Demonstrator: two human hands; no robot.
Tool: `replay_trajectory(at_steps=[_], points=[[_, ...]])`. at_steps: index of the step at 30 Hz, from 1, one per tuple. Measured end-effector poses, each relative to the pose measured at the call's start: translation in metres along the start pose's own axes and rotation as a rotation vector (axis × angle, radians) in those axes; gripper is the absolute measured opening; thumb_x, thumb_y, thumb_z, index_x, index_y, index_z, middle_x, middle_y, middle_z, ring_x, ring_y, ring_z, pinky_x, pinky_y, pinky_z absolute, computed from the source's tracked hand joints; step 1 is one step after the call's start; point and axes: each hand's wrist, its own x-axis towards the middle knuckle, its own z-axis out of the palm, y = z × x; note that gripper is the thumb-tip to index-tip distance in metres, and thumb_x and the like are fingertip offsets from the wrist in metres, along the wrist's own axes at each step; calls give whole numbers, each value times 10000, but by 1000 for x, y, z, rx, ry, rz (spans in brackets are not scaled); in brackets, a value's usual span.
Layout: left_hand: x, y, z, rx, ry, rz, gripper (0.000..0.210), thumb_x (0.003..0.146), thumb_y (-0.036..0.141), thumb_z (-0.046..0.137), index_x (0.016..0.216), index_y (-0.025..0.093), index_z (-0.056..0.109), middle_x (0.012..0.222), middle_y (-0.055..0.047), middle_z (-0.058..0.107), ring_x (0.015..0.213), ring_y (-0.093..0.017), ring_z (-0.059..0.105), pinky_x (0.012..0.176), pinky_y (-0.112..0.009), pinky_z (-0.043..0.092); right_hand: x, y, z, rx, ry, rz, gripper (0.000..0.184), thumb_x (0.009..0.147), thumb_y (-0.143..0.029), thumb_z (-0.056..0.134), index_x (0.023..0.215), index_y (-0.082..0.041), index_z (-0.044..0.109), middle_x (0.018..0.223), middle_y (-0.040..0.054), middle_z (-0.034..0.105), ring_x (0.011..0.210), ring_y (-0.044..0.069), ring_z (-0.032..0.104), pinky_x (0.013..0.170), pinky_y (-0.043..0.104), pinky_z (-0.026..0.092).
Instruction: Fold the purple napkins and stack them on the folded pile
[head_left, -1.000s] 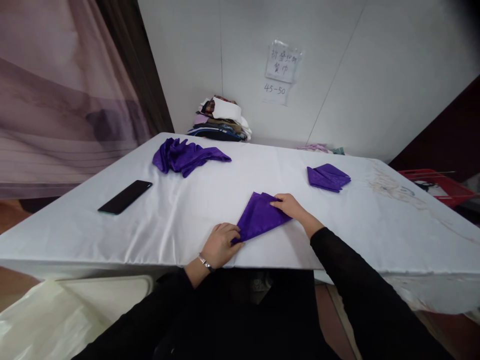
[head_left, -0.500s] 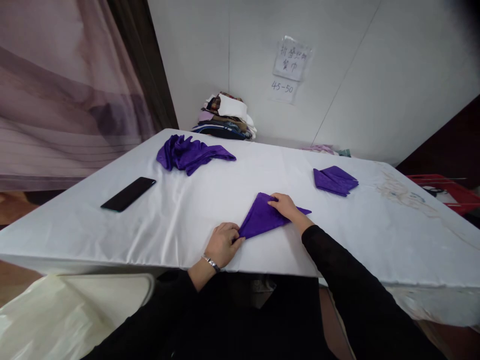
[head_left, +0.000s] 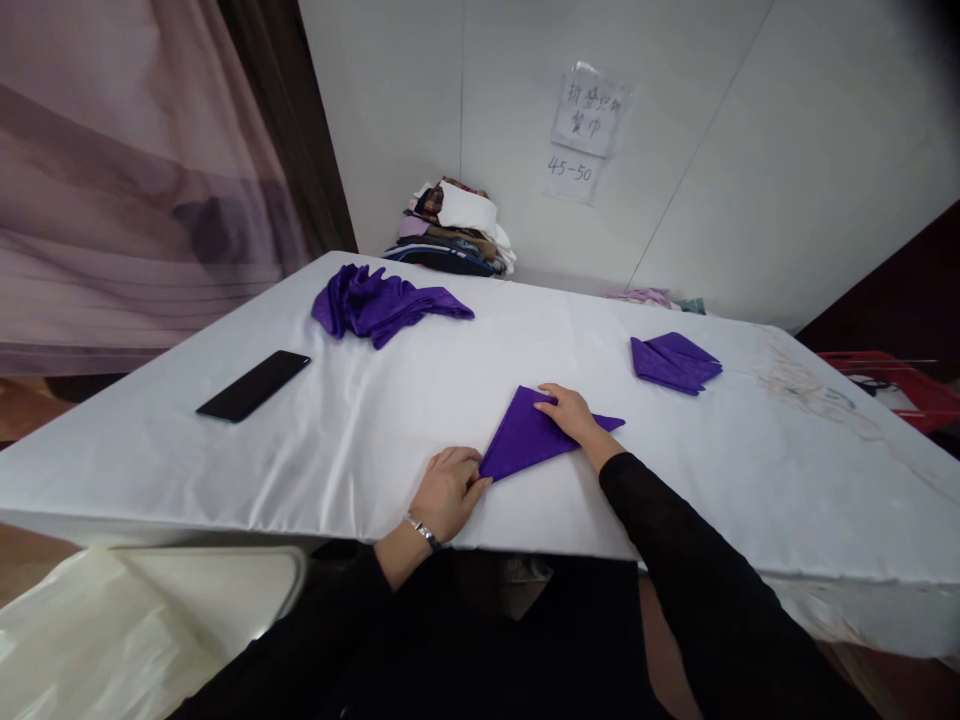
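- Black phone: lies flat near the left edge of the white-covered table.
- Crumpled purple cloth: heaped toward the far left, with white tabletop between it and the hands.
- Left hand: fingers curled, thumb and fingertips together, pinching the folded purple cloth's near-left corner; its wrist is close to the table's near edge.
- Folded purple cloth: flat on the table between both hands, a pointed tip showing past the right wrist.
- Right hand: fingers bent, thumb a little apart, touching the cloth's far side; I cannot tell whether it pinches.
- Purple folded bundle: beyond the right hand, apart from it, with tabletop around it.
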Motion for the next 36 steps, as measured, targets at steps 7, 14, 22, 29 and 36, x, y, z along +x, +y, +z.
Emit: replay_trajectory(at_steps=[7, 14, 22, 29, 36], points=[[-2, 0, -1, 20, -22, -21, 89, 773, 249, 642, 764, 213, 561, 1149, -51, 616, 1081, -240, 524, 927, -430, 407, -2, 0, 1, 7, 29, -19, 389, 799, -332, 629, 1176, -243, 602, 1102, 44, 676, 1014, 216, 619, 904, 354, 454], [0, -1, -2, 19, -19, -8, 153, 796, 247, 594, 656, 215, 545, 1108, -40, 639, 1049, -234, 548, 898, -427, 435, -1, 2, 3, 3, 44, -23, 389, 804, -354, 623, 1177, -246, 603, 1094, 46, 678, 1009, 217, 620, 892, 357, 457], [-1, -2, -4, 24, -26, 13, 154, 794, 246, 593, 661, 214, 524, 1116, -47, 636, 1070, -234, 544, 906, -424, 439, 2, 4, 3, -29, 69, 2, 384, 804, -360, 620, 1167, -237, 616, 1039, 46, 686, 947, 207, 627, 870, 346, 461], [-11, -9, -5, 15, -8, 23, 31, 801, 191, 556, 790, 220, 559, 1169, -58, 612, 1128, -227, 522, 955, -424, 423, 2, 4, 3, -39, 61, -2, 387, 808, -368, 616, 1172, -238, 612, 1037, 44, 687, 937, 201, 628, 873, 344, 459], [-15, -11, -7, 12, 15, 46, 80, 807, 186, 505, 771, 218, 569, 1154, -60, 623, 1146, -231, 520, 967, -432, 431, 2, 2, 3, -58, 56, 6, 378, 813, -357, 614, 1169, -229, 613, 1038, 54, 686, 944, 210, 624, 875, 349, 457]])
